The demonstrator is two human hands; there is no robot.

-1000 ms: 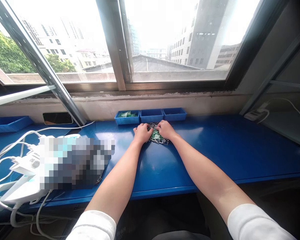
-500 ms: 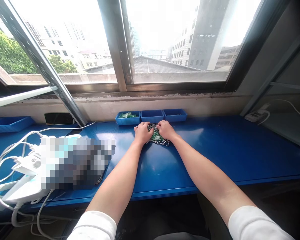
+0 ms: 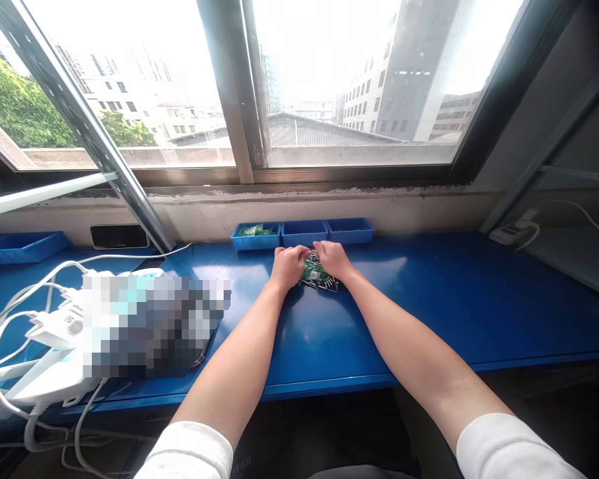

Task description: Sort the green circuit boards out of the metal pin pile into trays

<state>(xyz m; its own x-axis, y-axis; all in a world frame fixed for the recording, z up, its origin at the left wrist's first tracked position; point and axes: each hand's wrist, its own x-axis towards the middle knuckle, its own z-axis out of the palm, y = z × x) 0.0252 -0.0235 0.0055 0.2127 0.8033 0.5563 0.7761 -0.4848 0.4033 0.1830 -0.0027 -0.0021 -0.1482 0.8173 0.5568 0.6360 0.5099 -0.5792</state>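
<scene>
A pile of small metal, screw-like pieces mixed with green bits [image 3: 318, 275] lies on the blue tabletop [image 3: 319, 332]. My left hand [image 3: 287, 267] is at the pile's left side, fingers curled and pinched together toward the middle. Opposite it, my right hand [image 3: 334, 260] bends over the far right part of the pile, thumb and fingers closed. The fingertips of both hands nearly meet. Whatever lies between them is too small or hidden to make out. Just beyond stand a blue bin with green bits [image 3: 256, 243], a middle blue bin [image 3: 304, 237] and a right blue bin [image 3: 350, 235].
To the left are a white power strip with plugs and cables [image 3: 54, 372] and a blurred-out object [image 3: 154, 326]. Behind them are a dark phone-like slab [image 3: 120, 236], a blue tray [image 3: 24, 249] and a slanted metal post [image 3: 100, 146]. A window [image 3: 329, 86] spans the back.
My left hand has shifted slightly right, bringing its fingertips nearer to my right hand. The right hand has barely moved. More of the pile's left edge is covered or pushed inward.
</scene>
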